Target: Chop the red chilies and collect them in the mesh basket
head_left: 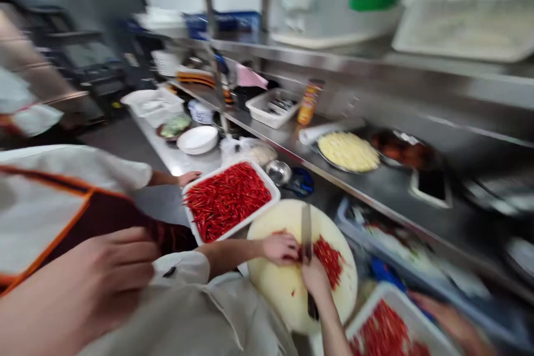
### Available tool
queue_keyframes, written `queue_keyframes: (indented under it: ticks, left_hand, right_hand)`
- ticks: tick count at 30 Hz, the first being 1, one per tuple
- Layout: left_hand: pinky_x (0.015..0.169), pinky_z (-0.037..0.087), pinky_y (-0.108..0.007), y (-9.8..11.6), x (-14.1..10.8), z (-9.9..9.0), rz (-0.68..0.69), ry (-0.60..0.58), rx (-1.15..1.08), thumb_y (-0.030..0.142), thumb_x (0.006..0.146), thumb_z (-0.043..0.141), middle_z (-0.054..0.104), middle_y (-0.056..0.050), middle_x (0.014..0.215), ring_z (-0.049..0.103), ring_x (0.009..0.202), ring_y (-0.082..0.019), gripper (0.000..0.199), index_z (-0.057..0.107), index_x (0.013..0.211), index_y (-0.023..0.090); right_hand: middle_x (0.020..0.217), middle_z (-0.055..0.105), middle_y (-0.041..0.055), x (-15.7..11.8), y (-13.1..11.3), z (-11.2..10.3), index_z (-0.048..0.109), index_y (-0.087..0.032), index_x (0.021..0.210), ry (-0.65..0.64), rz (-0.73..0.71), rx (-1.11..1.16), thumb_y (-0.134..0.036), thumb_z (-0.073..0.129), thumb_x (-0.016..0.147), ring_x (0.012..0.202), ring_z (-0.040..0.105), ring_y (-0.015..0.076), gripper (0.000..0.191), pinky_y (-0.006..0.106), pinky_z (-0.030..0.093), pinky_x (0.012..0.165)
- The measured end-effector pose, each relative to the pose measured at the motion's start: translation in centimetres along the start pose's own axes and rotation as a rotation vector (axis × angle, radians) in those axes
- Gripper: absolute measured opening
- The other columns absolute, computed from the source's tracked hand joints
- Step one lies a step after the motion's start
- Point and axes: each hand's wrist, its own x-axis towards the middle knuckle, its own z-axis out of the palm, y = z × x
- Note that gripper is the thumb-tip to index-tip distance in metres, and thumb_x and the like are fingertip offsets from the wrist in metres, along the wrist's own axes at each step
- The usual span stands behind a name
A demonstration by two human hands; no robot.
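On a round pale cutting board (267,295), my left hand (281,248) presses down with bent fingers on red chilies. My right hand (314,275) is closed round a cleaver (306,228), its blade upright in the picture and its dark handle below the hand. The blade stands between the fingers of my left hand and a pile of chopped red chilies (329,261). Left of the board, a white tray (273,192) is full of whole red chilies. At the lower right, a second white tray (387,289) holds cut red chilies.
A person in an orange-trimmed apron (62,233) stands left, a hand (189,178) at the chili tray. Another large hand (112,283) is close at the lower left. A blurred hand (454,317) shows right. Behind are a steel shelf (375,189) and a metal bowl (278,173).
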Motion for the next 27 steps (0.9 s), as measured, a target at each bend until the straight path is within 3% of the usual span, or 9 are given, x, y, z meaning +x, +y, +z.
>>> queue_keyframes:
  ticks: [2, 5, 7, 11, 15, 18, 21, 25, 27]
  left_hand:
    - [0.096, 0.058, -0.039, 0.1, 1.5, 4.8, 0.305, -0.182, -0.294, 0.047, 0.107, 0.039, 0.074, -0.004, 0.096, 0.069, 0.099, -0.022, 0.046, 0.072, 0.081, 0.027]
    - [0.105, 0.055, -0.042, -2.0, 2.4, 10.4, 0.292, -0.173, -0.478, 0.045, 0.101, 0.056, 0.075, -0.007, 0.102, 0.07, 0.104, -0.023, 0.03, 0.076, 0.087, 0.028]
    - [0.106, 0.055, -0.04, -4.3, 2.9, 12.4, 0.288, -0.152, -0.532, 0.041, 0.098, 0.063, 0.076, -0.005, 0.103, 0.07, 0.103, -0.021, 0.02, 0.078, 0.09, 0.03]
    - [0.111, 0.054, -0.042, -6.0, 3.4, 11.7, 0.1, -0.102, -0.531, 0.039, 0.102, 0.06, 0.073, -0.007, 0.126, 0.066, 0.121, -0.023, 0.021, 0.078, 0.103, 0.027]
    - [0.116, 0.052, -0.043, -7.1, 4.1, 11.4, -0.147, 0.021, -0.434, 0.038, 0.106, 0.054, 0.072, -0.009, 0.128, 0.064, 0.126, -0.023, 0.025, 0.073, 0.108, 0.021]
    - [0.119, 0.051, -0.045, -8.7, 3.1, 11.8, -0.294, 0.042, -0.381, 0.04, 0.108, 0.051, 0.072, -0.01, 0.13, 0.065, 0.128, -0.023, 0.03, 0.07, 0.121, 0.02]
    - [0.126, 0.046, -0.051, -8.3, 0.0, 12.5, -0.243, -0.066, -0.36, 0.049, 0.105, 0.056, 0.065, -0.014, 0.149, 0.057, 0.144, -0.029, 0.047, 0.062, 0.14, 0.018]
    - [0.136, 0.028, -0.058, -4.6, -3.5, 14.1, -0.105, -0.182, -0.272, 0.071, 0.096, 0.063, 0.036, -0.022, 0.174, 0.029, 0.165, -0.037, 0.095, 0.038, 0.165, 0.012]
    - [0.137, 0.024, -0.06, -2.9, -4.0, 15.1, -0.1, -0.202, -0.211, 0.076, 0.095, 0.061, 0.025, -0.024, 0.178, 0.019, 0.168, -0.039, 0.105, 0.028, 0.169, 0.01]
  right_hand:
    - [0.118, 0.081, 0.0193, -1.4, -1.1, -1.2, 0.077, -0.014, 0.122, 0.013, 0.022, 0.049, -0.023, 0.033, 0.109, 0.113, 0.077, 0.0277, 0.047, 0.028, 0.053, 0.088]
    - [0.122, 0.08, 0.0148, -0.2, -0.6, -2.5, 0.077, -0.015, 0.119, 0.05, 0.05, 0.16, -0.028, 0.043, 0.11, 0.115, 0.073, 0.0251, 0.037, 0.025, 0.049, 0.088]
    - [0.121, 0.08, 0.0118, 1.0, 0.4, -2.7, 0.077, -0.015, 0.117, 0.071, 0.068, 0.208, -0.028, 0.047, 0.109, 0.113, 0.072, 0.0238, 0.034, 0.024, 0.047, 0.089]
    - [0.121, 0.08, 0.0118, 0.2, 1.6, -1.7, 0.077, -0.015, 0.115, 0.067, 0.051, 0.242, -0.026, 0.046, 0.108, 0.111, 0.071, 0.0233, 0.034, 0.025, 0.046, 0.089]
    - [0.121, 0.079, 0.016, -1.4, 3.2, 0.0, 0.076, -0.013, 0.12, 0.083, 0.136, 0.146, -0.03, 0.044, 0.111, 0.113, 0.071, 0.0256, 0.038, 0.028, 0.045, 0.089]
    - [0.121, 0.079, 0.0181, -2.2, 3.5, 0.6, 0.076, -0.012, 0.121, 0.072, 0.168, 0.066, -0.032, 0.042, 0.112, 0.11, 0.072, 0.0262, 0.04, 0.029, 0.045, 0.087]
    - [0.12, 0.08, 0.0167, -3.2, 3.5, 0.7, 0.076, -0.015, 0.119, 0.06, 0.155, 0.034, -0.031, 0.041, 0.112, 0.109, 0.073, 0.025, 0.04, 0.029, 0.045, 0.086]
    - [0.118, 0.08, 0.016, -3.7, 4.5, 1.0, 0.075, -0.017, 0.119, 0.054, 0.155, -0.005, -0.033, 0.039, 0.113, 0.11, 0.074, 0.0245, 0.04, 0.028, 0.046, 0.086]
    - [0.118, 0.08, 0.0166, -3.3, 5.0, 1.0, 0.075, -0.017, 0.119, 0.053, 0.165, -0.026, -0.034, 0.039, 0.113, 0.109, 0.074, 0.0248, 0.04, 0.029, 0.046, 0.086]
